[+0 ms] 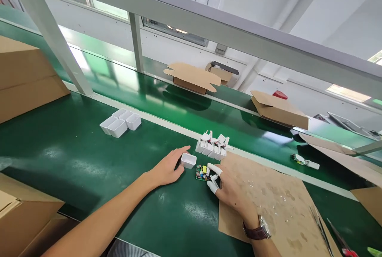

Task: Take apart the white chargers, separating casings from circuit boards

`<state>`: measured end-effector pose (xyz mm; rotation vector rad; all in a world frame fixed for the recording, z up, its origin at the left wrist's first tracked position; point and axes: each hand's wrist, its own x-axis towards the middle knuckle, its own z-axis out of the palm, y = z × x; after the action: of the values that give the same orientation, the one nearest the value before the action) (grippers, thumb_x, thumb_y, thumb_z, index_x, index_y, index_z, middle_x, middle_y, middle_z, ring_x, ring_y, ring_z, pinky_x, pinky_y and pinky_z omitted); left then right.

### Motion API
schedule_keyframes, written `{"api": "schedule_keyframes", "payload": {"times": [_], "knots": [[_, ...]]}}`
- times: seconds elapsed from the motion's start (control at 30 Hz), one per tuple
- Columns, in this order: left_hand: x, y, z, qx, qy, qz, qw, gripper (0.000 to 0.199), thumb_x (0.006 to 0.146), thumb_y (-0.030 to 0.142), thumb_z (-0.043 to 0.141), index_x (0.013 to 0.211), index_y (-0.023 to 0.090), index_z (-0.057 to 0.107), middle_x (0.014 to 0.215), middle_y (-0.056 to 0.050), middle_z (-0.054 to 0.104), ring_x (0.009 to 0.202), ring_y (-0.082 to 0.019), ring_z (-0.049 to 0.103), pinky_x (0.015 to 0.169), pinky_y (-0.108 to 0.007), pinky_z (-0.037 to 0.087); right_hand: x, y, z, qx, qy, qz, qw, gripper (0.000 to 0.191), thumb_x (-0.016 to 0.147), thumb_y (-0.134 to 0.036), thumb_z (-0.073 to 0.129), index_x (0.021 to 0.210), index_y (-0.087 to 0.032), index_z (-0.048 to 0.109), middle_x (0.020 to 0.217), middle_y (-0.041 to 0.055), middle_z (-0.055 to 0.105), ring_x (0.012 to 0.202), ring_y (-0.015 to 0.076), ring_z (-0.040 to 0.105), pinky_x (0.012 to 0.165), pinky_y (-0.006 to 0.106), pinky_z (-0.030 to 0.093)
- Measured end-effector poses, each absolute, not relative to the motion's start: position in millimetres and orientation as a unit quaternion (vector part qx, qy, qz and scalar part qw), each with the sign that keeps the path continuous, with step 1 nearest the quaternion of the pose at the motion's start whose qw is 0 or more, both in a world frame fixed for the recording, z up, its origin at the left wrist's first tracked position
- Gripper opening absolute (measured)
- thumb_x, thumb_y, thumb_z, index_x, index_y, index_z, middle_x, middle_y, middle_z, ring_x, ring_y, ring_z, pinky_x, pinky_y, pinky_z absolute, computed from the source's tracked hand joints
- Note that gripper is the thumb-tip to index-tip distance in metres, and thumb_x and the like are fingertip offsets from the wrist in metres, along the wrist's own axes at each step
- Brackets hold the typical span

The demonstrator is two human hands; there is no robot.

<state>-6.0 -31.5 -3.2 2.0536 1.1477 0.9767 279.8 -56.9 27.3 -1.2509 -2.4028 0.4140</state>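
Head view: filled white plastic cases (210, 149), green table (143, 217), far edge; empty cases (117, 129), leftward; left hand (166, 168) grasping another (188, 162); right hand (231, 188) gripping green circuit board (202, 173).

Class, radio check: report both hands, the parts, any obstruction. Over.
Left hand at open white box. Right hand holding circuit board beside it. Filled boxes close beyond, not between them. Over.

counting five empty cases (118, 129) at nine o'clock, one case (189, 161) at six, four filled cases (211, 148) at five, two boards (201, 173) at six and four.
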Motion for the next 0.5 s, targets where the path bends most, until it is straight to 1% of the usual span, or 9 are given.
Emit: {"api": "schedule_keyframes", "payload": {"times": [0.07, 0.13, 0.2, 0.27, 0.33, 0.37, 0.43, 0.5], "knots": [[-8, -31, -2, 0.765, 0.429, 0.391, 0.277, 0.061, 0.091, 0.007, 0.042, 0.149, 0.026, 0.043, 0.141, -0.011, 0.057, 0.126, -0.023, 0.06, 0.11, -0.044, 0.052, 279, -58, 28, -0.449, -0.853, 0.163, 0.209, 0.049, 0.093, -0.022, 0.055, 0.142, -0.022, 0.05, 0.123, 0.0108, 0.067, 0.108, 0.0261, 0.068, 0.097, 0.047, 0.06], [-10, -31, 0, 0.761, 0.425, 0.406, 0.275, 0.066, 0.088, 0.004, 0.042, 0.15, 0.027, 0.041, 0.149, -0.012, 0.048, 0.133, -0.024, 0.054, 0.111, -0.044, 0.051, 277, -59, 28, -0.456, -0.845, 0.168, 0.222, 0.05, 0.093, -0.021, 0.055, 0.142, -0.023, 0.049, 0.12, 0.0095, 0.066, 0.105, 0.0249, 0.068, 0.094, 0.045, 0.061], [-8, -32, 3, 0.765, 0.419, 0.394, 0.29, 0.074, 0.086, 0.007, 0.049, 0.155, 0.028, 0.033, 0.154, -0.013, 0.041, 0.138, -0.026, 0.051, 0.111, -0.045, 0.051, 274, -60, 30, -0.458, -0.84, 0.159, 0.245, 0.051, 0.092, -0.019, 0.055, 0.142, -0.024, 0.048, 0.119, 0.0088, 0.066, 0.102, 0.0242, 0.068, 0.093, 0.045, 0.061], [-4, -34, 4, 0.766, 0.439, 0.365, 0.296, 0.083, 0.086, 0.017, 0.064, 0.158, 0.028, 0.025, 0.154, -0.014, 0.037, 0.139, -0.03, 0.049, 0.112, -0.048, 0.05, 271, -59, 32, -0.447, -0.839, 0.135, 0.279, 0.055, 0.089, -0.015, 0.054, 0.143, -0.025, 0.048, 0.119, 0.0091, 0.066, 0.103, 0.0251, 0.067, 0.092, 0.045, 0.061], [3, -34, 2, 0.746, 0.492, 0.346, 0.285, 0.091, 0.082, 0.031, 0.076, 0.158, 0.028, 0.026, 0.146, -0.014, 0.043, 0.132, -0.032, 0.054, 0.108, -0.05, 0.052, 267, -59, 35, -0.429, -0.841, 0.102, 0.314, 0.06, 0.086, -0.012, 0.054, 0.145, -0.026, 0.046, 0.119, 0.0097, 0.066, 0.106, 0.0271, 0.066, 0.092, 0.047, 0.061], [7, -34, 1, 0.731, 0.519, 0.345, 0.278, 0.091, 0.081, 0.036, 0.079, 0.156, 0.027, 0.028, 0.139, -0.013, 0.048, 0.126, -0.032, 0.058, 0.105, -0.051, 0.054, 265, -59, 36, -0.422, -0.841, 0.085, 0.329, 0.063, 0.085, -0.01, 0.054, 0.146, -0.027, 0.045, 0.119, 0.0101, 0.066, 0.108, 0.0283, 0.066, 0.093, 0.049, 0.061], [12, -33, -3, 0.71, 0.542, 0.359, 0.271, 0.083, 0.082, 0.037, 0.078, 0.152, 0.027, 0.034, 0.126, -0.009, 0.056, 0.114, -0.028, 0.064, 0.1, -0.05, 0.056, 262, -59, 39, -0.415, -0.836, 0.058, 0.354, 0.068, 0.085, -0.007, 0.054, 0.148, -0.028, 0.043, 0.121, 0.0106, 0.065, 0.113, 0.0296, 0.065, 0.096, 0.052, 0.06], [14, -32, -6, 0.716, 0.516, 0.381, 0.276, 0.076, 0.085, 0.03, 0.073, 0.151, 0.028, 0.034, 0.123, -0.007, 0.06, 0.108, -0.025, 0.066, 0.1, -0.048, 0.057, 260, -62, 41, -0.412, -0.826, 0.037, 0.383, 0.069, 0.087, -0.006, 0.053, 0.151, -0.029, 0.04, 0.125, 0.0111, 0.064, 0.116, 0.0298, 0.064, 0.1, 0.053, 0.059]]}}
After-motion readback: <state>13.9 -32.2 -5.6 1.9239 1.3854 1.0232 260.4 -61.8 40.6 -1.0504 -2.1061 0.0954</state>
